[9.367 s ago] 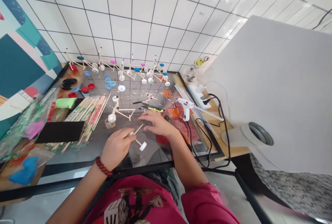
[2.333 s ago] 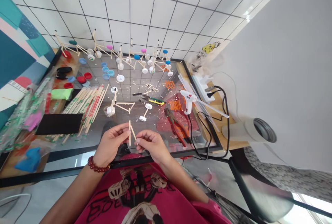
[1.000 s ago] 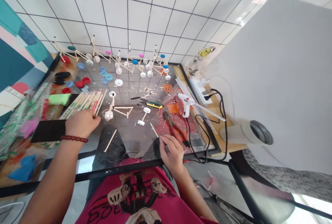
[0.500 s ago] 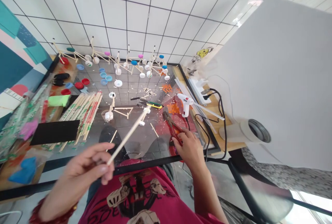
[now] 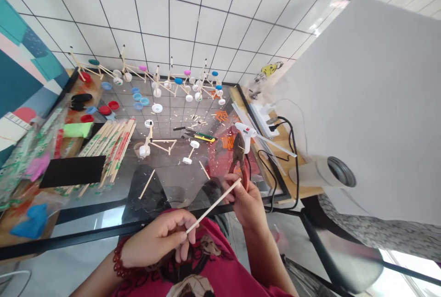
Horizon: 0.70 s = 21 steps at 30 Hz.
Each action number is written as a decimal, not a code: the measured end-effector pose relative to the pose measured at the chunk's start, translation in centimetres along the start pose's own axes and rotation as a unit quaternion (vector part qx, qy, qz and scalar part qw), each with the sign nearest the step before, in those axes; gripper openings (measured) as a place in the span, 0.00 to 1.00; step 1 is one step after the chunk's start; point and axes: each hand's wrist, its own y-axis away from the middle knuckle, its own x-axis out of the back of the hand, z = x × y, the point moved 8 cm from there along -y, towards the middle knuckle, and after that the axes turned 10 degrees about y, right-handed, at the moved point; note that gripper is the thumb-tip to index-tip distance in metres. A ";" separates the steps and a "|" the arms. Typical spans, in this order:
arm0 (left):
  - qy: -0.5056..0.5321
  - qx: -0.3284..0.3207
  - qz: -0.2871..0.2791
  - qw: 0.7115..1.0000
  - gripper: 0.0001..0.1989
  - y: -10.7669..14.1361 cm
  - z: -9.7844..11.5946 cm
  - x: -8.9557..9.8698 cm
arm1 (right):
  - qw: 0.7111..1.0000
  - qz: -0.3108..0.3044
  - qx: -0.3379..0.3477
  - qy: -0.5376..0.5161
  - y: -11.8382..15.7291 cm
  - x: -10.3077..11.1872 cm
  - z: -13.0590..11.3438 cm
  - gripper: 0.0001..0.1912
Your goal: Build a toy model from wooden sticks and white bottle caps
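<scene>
The left hand [image 5: 155, 237] pinches a long pale wooden stick [image 5: 213, 205] whose far end reaches the right hand [image 5: 244, 200], which closes around red-handled steel pliers [image 5: 239, 154] above the glass tabletop [image 5: 172, 168].

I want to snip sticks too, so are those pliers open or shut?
Shut. The pliers stand up from the right hand, and their jaws meet in a point with no gap showing.

From where I sit, the right hand [image 5: 245, 207] hides the handles of the pliers [image 5: 239, 157], and the left hand [image 5: 156, 237] covers one end of the stick [image 5: 213, 206]. The bottom edge cuts off the shirt [image 5: 229, 271], and the scraps [image 5: 203, 125] on the glass tabletop [image 5: 165, 170] are too small to tell.
</scene>
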 end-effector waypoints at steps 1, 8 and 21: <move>-0.012 0.010 0.004 1.000 0.25 0.0 0.0 -0.1 | 1.000 -0.004 -0.004 -0.016 -0.1 -0.5 -0.1 0.22; -0.017 0.022 0.057 0.998 0.23 1.4 -0.9 1.7 | 0.998 0.014 -0.007 -0.067 -0.1 -0.8 0.0 0.12; 0.010 -0.032 0.145 0.989 0.26 -0.5 2.1 1.7 | 0.994 -0.046 0.023 0.093 0.2 -3.4 1.5 0.19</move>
